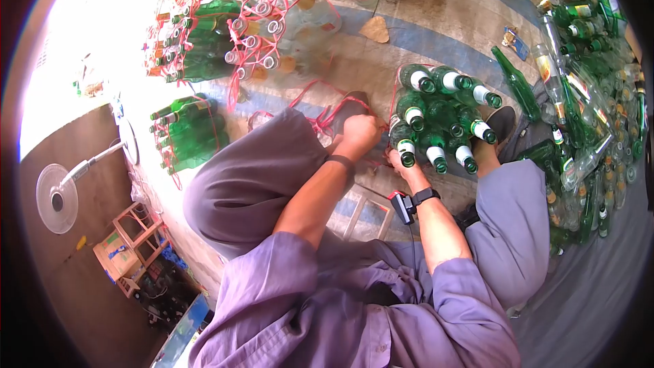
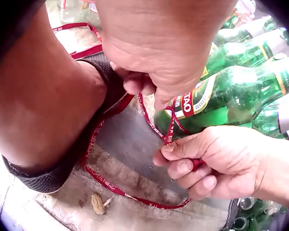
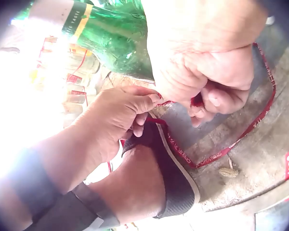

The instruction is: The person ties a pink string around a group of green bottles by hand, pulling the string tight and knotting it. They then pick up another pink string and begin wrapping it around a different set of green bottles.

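A cluster of green bottles with white neck labels stands before the person, a red printed ribbon running against a bottle's side. The left hand has its fingers curled round the ribbon close to the bottles, also seen as the left hand at the top of the left wrist view. Thumb and fingers of the right hand pinch the ribbon just beside; this right hand looms large in the right wrist view, opposite the left hand. A ribbon loop hangs over the ground near a dark shoe.
Tied bundles of clear bottles and green bottles stand at upper left. Many loose bottles are piled at the right. A single green bottle lies near the cluster. A fan and a wooden stool are at left.
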{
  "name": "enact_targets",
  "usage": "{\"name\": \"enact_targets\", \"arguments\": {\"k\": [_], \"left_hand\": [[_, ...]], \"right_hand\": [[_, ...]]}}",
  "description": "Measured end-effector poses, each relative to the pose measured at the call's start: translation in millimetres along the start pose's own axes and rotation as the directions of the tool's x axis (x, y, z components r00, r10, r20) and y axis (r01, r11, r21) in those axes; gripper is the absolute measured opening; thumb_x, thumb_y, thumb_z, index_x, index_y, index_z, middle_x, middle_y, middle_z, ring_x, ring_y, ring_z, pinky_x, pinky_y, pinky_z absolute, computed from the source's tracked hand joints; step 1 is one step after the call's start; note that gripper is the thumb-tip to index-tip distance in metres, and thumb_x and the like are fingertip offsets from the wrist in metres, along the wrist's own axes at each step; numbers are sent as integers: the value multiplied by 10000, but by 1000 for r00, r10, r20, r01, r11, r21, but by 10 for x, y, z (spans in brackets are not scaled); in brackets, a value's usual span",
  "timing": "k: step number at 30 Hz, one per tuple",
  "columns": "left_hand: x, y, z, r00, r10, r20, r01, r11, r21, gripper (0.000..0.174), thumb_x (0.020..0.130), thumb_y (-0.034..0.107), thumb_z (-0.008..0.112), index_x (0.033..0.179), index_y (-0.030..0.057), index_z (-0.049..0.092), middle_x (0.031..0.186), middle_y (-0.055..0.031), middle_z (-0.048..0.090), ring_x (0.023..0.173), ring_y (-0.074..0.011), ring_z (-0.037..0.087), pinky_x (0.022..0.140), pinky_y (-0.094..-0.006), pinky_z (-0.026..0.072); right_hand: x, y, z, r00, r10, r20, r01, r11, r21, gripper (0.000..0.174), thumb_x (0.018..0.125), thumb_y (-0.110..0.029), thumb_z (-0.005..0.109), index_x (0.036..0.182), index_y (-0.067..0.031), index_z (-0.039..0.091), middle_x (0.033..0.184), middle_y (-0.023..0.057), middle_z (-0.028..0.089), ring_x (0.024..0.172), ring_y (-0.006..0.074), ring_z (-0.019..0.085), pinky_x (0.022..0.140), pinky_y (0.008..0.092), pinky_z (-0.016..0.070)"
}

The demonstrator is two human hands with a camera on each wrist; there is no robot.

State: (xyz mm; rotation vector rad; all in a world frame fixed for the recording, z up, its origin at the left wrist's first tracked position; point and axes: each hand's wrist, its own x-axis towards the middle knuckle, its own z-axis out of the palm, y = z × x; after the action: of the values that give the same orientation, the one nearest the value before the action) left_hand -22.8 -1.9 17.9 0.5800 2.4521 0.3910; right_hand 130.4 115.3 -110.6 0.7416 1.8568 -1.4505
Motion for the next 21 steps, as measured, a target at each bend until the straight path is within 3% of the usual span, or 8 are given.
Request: {"name": "enact_targets", "arguments": {"k": [7, 11, 13, 14, 16, 17, 20, 21], "left_hand": [[-9, 83, 36, 996, -10, -86, 13, 999, 37, 145, 706, 195, 568, 735, 186, 710, 815, -82, 644, 763, -252, 647, 646, -375, 516], [14, 102, 87, 996, -54, -73, 61, 993, 98, 168, 734, 211, 569, 792, 236, 725, 797, -36, 609, 782, -249, 636, 683, -358, 515], [47, 71, 120, 996, -86, -31, 88, 994, 59, 177, 731, 209, 575, 803, 257, 729, 790, -42, 641, 765, -239, 645, 673, -357, 519], [50, 71, 112, 995, -93, -31, 94, 994, 60, 177, 731, 209, 575, 803, 257, 729, 790, -42, 641, 765, -239, 645, 673, -357, 519], [60, 109, 1, 958, -226, 178, 237, 971, -43, 190, 730, 216, 583, 829, 282, 732, 800, -42, 676, 745, -233, 659, 660, -355, 530], [75, 101, -5, 956, -232, 179, 242, 969, -40, 190, 730, 216, 583, 829, 282, 732, 800, -42, 676, 745, -233, 659, 660, -355, 530], [113, 58, 33, 933, -288, 218, 305, 951, -50, 207, 731, 219, 580, 850, 297, 730, 814, -44, 689, 735, -234, 670, 653, -352, 541], [117, 66, 17, 925, -304, 228, 334, 937, -106, 183, 735, 219, 577, 829, 249, 732, 820, -80, 684, 767, -257, 667, 679, -365, 535]], "right_hand": [[-239, -575, -140, 940, 301, 157, -327, 930, 170, 149, 860, -237, 485, 768, -145, 558, 587, -52, 437, 465, 89, 322, 407, 250, 228], [-345, -813, -163, 927, 292, 236, -341, 917, 205, 136, 872, -203, 470, 766, -153, 539, 598, -53, 440, 461, 79, 317, 411, 230, 240], [-439, -995, -180, 896, 307, 321, -425, 801, 422, 121, 880, -196, 465, 781, -157, 522, 609, -52, 447, 464, 68, 327, 418, 214, 250], [-464, -1037, -175, 894, 306, 327, -427, 801, 418, 121, 880, -196, 465, 781, -157, 522, 609, -52, 447, 464, 68, 327, 418, 214, 250], [-489, -1084, -155, 886, 231, 401, -434, 716, 547, 103, 882, -194, 467, 792, -160, 505, 615, -52, 453, 469, 55, 333, 420, 206, 248], [-477, -1114, -158, 854, 277, 440, -502, 657, 562, 88, 883, -189, 468, 822, -158, 524, 615, -53, 458, 473, 49, 340, 427, 201, 253], [-514, -1145, -159, 843, 277, 461, -524, 617, 587, 91, 887, -195, 474, 848, -152, 544, 616, -57, 463, 475, 45, 340, 433, 193, 254], [-498, -1140, -162, 833, 236, 500, -533, 586, 610, 95, 886, -200, 485, 864, -143, 558, 618, -61, 470, 475, 46, 345, 440, 189, 264]]}}
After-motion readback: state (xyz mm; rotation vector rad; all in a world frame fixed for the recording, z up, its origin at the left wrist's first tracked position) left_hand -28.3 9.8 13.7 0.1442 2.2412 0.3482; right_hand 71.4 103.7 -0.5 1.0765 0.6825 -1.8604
